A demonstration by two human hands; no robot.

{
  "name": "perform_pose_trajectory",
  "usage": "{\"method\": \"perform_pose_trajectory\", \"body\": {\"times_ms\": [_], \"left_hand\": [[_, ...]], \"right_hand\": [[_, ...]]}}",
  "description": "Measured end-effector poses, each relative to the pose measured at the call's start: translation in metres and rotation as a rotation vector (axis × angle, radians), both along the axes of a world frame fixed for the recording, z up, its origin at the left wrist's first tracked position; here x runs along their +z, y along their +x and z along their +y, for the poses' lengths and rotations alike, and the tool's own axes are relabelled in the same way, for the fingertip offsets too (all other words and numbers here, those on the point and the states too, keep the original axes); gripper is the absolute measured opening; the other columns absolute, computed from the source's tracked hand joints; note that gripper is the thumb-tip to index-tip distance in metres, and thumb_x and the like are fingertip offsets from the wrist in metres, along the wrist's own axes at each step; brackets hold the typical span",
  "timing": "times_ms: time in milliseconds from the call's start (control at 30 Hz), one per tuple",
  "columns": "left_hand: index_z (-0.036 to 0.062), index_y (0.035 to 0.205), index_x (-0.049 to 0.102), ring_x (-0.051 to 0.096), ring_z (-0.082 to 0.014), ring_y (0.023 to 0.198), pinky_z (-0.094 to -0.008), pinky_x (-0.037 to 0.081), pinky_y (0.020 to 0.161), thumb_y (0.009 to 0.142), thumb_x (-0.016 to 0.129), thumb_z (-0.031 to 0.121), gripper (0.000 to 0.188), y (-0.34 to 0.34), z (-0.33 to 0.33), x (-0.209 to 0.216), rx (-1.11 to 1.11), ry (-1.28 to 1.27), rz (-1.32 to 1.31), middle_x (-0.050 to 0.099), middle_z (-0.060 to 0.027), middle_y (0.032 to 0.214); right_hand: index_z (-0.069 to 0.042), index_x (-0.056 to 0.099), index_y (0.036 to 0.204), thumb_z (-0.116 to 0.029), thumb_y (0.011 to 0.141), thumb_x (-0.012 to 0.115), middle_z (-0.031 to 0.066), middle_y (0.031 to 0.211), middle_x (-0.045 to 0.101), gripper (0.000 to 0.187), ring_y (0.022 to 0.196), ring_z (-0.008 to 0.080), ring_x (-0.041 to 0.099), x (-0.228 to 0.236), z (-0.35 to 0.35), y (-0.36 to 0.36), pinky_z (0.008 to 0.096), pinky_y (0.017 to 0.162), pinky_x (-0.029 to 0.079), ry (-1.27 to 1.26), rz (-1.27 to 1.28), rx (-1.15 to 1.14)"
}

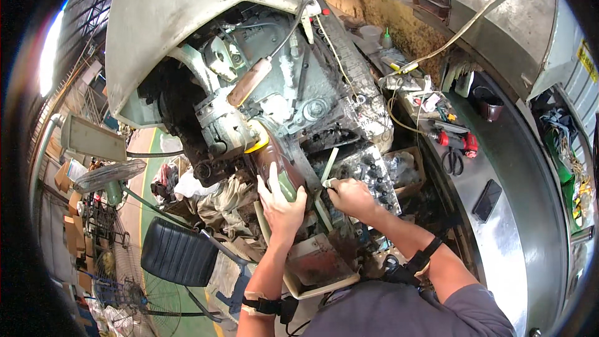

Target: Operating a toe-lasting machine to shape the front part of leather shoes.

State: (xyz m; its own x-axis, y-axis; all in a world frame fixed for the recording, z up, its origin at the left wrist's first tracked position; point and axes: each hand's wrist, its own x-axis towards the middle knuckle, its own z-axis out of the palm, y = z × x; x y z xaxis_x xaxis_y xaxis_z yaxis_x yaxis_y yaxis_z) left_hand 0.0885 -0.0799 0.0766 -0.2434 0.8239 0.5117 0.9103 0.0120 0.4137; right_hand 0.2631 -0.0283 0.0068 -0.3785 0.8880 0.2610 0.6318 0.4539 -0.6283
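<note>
My left hand (281, 203) is closed around the near end of a long, rounded brown piece (272, 159), which has a yellow far end and a green patch beside my fingers. I cannot tell its exact kind. The yellow end touches or lies close against the metal head of a large, grimy machine (299, 87). To the right, my right hand (352, 198) has its fingers curled in a pinch. Something small and whitish (328, 183) shows at the fingertips, too little to name. A pale, narrow strip (330, 163) stands just beyond those fingers.
A big pale hood (193, 0) overhangs the machine. Below my hands sits an open bin (321, 290); a black padded seat (176, 253) is at left. On the right-hand metal bench (499, 237) lie a phone (487, 200), scissors (452, 162) and a red power tool (458, 141).
</note>
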Motion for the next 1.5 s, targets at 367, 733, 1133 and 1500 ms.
{"method": "perform_pose_trajectory", "body": {"times_ms": [367,733,1133,1500], "left_hand": [[0.0168,0.148,0.047,0.069,-0.0451,0.075,-0.0464,0.057,0.068,0.079,0.072,0.039,0.076,-0.008,0.002,0.03,-0.006,-0.263,0.246,0.053,-0.0468,0.118],[0.0169,0.149,0.047,0.068,-0.044,0.074,-0.0425,0.057,0.063,0.081,0.076,0.04,0.077,-0.011,-0.009,0.031,-0.003,-0.167,0.261,0.061,-0.037,0.115],[0.0037,0.15,0.04,0.068,-0.0197,0.098,-0.0303,0.058,0.078,0.102,0.058,0.017,0.054,-0.1,-0.032,-0.036,-0.313,-0.119,-1.158,0.062,-0.0222,0.131],[0.0028,0.148,0.037,0.07,-0.0261,0.099,-0.0342,0.058,0.083,0.103,0.052,0.012,0.048,-0.109,-0.053,-0.063,-0.38,-0.097,-1.369,0.065,-0.0233,0.124]], "right_hand": [[-0.006,0.065,0.093,-0.025,0.092,0.056,0.0207,0.074,0.068,0.021,0.072,0.0399,0.069,-0.003,0.001,-0.001,0.0506,0.069,0.056,0.03,-0.012,-0.026],[-0.005,0.066,0.099,-0.024,0.094,0.055,0.0211,0.076,0.07,0.022,0.073,0.0395,0.07,0.008,-0.006,-0.002,0.0489,0.071,0.057,0.033,-0.065,-0.109],[-0.002,0.027,0.152,-0.037,0.096,0.063,0.0358,0.129,0.053,0.075,0.12,0.0458,0.056,0.079,-0.024,-0.069,0.0472,0.103,0.043,-0.295,0.276,0.038],[0.002,-0.004,0.156,-0.023,0.075,0.085,0.0336,0.144,0.042,0.123,0.127,0.0412,0.052,0.073,-0.039,-0.119,0.0418,0.105,0.043,-0.061,0.139,0.046]]}}
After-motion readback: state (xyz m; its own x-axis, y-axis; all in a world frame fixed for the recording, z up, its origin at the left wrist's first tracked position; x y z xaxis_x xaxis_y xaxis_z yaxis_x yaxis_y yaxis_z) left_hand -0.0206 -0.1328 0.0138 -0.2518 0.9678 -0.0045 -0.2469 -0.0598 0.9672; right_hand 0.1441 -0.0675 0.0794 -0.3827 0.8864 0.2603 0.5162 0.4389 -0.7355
